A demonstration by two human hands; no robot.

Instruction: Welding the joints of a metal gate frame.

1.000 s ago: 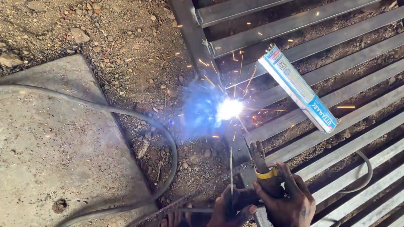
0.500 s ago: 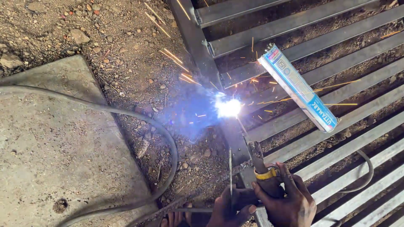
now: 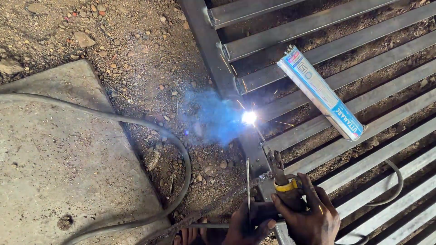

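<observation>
Both hands [image 3: 281, 218] low, fingers curled tight

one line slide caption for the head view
Two bare hands hold an electrode holder, its arc flaring on a steel grille.

We see the most open room in the left half of the frame: the flat concrete slab [image 3: 59, 168] at lower left carries nothing but a thick cable [image 3: 150, 131] curving across it and down toward the bottom edge. The gravel ground [image 3: 131, 50] at upper left is bare but stony. On the right, the metal grate [image 3: 363, 149] fills the frame; its bars leave only narrow slots of dirt between them. A long box [image 3: 320, 93] lies slanted across the upper bars. At centre the bright arc [image 3: 249, 117] and blue smoke block that passage. Our hands crowd the bottom centre.
</observation>
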